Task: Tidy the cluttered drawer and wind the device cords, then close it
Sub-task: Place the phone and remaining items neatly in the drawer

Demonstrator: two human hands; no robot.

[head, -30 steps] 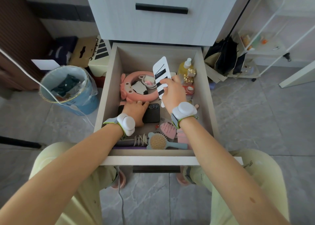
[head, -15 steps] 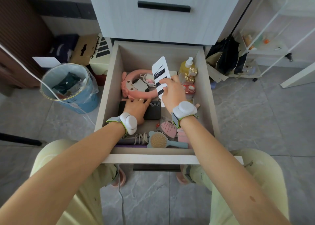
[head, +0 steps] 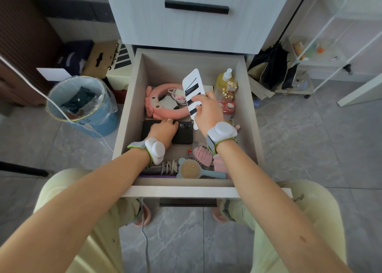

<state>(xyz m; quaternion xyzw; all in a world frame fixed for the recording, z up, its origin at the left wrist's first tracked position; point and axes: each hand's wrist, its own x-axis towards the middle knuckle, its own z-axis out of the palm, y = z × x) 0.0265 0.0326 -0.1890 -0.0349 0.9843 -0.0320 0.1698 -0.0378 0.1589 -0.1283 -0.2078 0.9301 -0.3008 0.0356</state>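
The open drawer [head: 124,115] holds many small items. My right hand [head: 206,111] pinches a white card of black hairpins [head: 192,86], held upright above the drawer's middle. My left hand [head: 163,131] rests on a black phone [head: 184,134] lying flat, fingers reaching over its far edge; I cannot see whether they curl round it. Behind the phone lies a pink ring-shaped device [head: 157,99] with a coiled white cord [head: 177,96] inside it. At the front, under my left wrist, a wound cord [head: 169,167] lies on a dark device.
A yellow bottle [head: 225,82] and a red item [head: 227,107] stand at the drawer's right wall. A blue hairbrush [head: 192,169] and pink packets [head: 203,152] lie at the front. A blue bin [head: 82,105] stands on the floor to the left, black bags [head: 272,66] to the right.
My left hand slid forward over the phone toward its far edge. My right hand shifted the hairpin card slightly; the camera dipped a little.
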